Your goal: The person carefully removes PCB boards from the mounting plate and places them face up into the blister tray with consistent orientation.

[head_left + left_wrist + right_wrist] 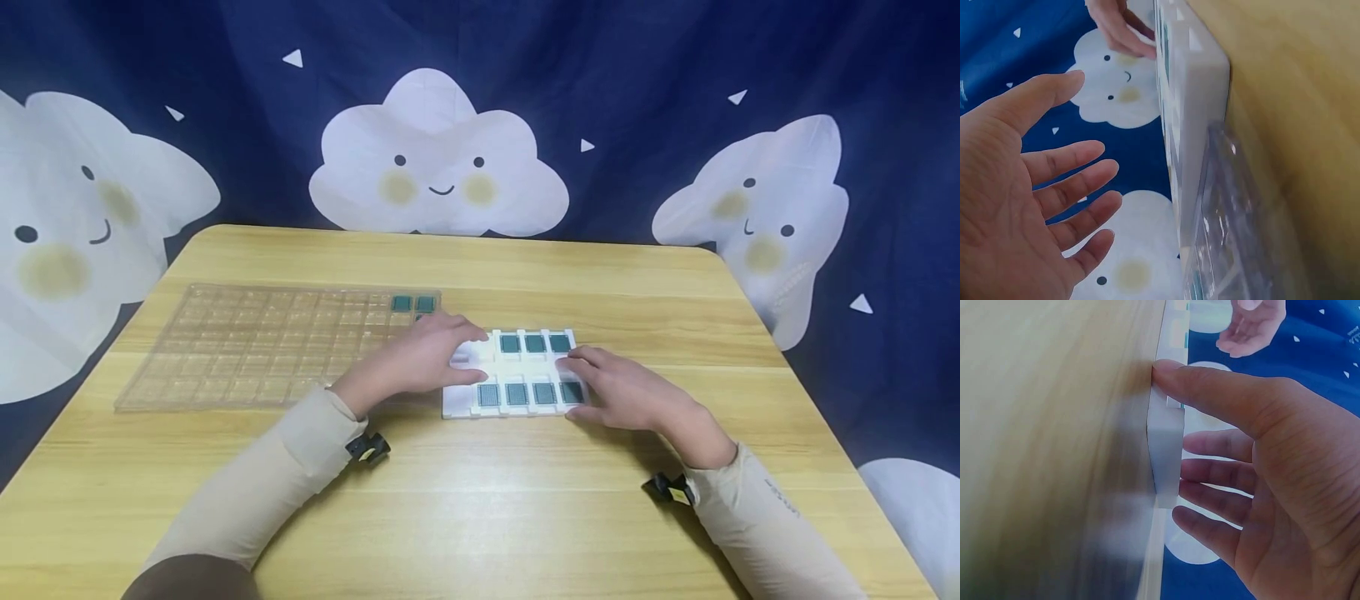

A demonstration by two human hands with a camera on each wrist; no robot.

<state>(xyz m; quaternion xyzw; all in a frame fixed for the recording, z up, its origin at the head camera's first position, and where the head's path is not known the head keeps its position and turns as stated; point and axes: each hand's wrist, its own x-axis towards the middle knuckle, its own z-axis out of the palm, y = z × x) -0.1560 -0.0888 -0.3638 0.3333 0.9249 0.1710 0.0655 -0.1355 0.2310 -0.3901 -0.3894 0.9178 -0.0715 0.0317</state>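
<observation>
While the left hand (422,354) hovers, grip apart, the right hand (630,392), fingers loosely spread, should steady the white tray (457,402) gently.

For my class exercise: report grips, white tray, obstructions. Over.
Left grip empty; right grip touching white tray. Seven green chips showing in it. Clear tray close left; nothing visibly blocking.

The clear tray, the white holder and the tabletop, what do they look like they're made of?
Clear tray: probably glossy moulded plastic; it's see-through, with bright glints along its edges. White holder: likely opaque plastic with a satin finish, judging by its smooth, even sides. Tabletop: wood or wood-look laminate; streaky grain and soft reflections leave that open.
</observation>
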